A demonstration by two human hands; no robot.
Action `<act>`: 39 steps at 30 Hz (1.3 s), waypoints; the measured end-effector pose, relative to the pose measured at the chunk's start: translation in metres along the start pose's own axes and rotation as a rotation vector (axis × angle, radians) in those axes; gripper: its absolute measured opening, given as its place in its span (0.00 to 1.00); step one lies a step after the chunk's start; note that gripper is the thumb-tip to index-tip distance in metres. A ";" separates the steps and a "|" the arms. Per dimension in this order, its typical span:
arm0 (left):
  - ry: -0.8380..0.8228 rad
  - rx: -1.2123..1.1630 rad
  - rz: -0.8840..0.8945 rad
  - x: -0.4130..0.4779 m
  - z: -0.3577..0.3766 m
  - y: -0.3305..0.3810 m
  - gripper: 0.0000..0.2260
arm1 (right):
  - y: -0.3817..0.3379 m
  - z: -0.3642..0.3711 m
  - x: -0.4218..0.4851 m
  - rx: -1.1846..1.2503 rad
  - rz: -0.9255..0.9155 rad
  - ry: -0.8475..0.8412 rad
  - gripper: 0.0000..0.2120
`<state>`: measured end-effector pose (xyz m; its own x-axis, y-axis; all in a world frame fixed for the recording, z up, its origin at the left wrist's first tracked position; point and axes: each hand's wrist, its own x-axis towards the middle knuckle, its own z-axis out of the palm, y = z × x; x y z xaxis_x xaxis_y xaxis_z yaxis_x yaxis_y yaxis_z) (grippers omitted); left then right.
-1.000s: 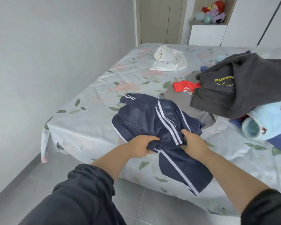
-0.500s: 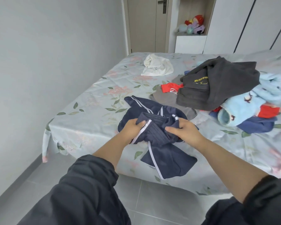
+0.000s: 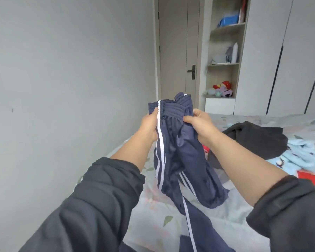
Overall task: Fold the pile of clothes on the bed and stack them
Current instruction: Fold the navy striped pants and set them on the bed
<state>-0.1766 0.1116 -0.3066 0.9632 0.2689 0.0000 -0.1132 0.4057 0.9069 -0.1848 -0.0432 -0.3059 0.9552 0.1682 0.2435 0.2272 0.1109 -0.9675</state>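
CHANGE: navy track trousers (image 3: 178,151) lifted from bed (image 3: 153,206) | GRIP: left hand (image 3: 149,124), right hand (image 3: 200,124) each pinching waistband (image 3: 173,109) | NEXT: likely straighten, 1st fold

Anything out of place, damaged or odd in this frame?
Nothing stands out. The left hand and right hand grip the bunched waistband of the navy striped trousers, whose legs hang twisted over the bed. The dark grey garment and light blue fleece lie unfolded on it.

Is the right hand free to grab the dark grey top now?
Probably not yet: right hand and left hand both grip the navy trousers; the dark grey top itself lies uncovered.
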 end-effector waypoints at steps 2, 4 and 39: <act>0.021 -0.012 0.056 -0.005 0.010 0.035 0.18 | -0.034 0.014 0.004 0.071 -0.050 -0.020 0.04; 0.038 -0.014 0.129 -0.013 0.019 0.072 0.17 | -0.070 0.027 0.006 0.157 -0.099 -0.043 0.08; 0.391 0.314 0.895 -0.084 -0.035 0.303 0.10 | -0.252 0.097 -0.009 0.175 -0.407 -0.005 0.09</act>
<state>-0.3005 0.2422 -0.0466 0.4034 0.6495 0.6445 -0.6281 -0.3157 0.7113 -0.2689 0.0227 -0.0581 0.7936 0.0808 0.6031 0.5488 0.3332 -0.7667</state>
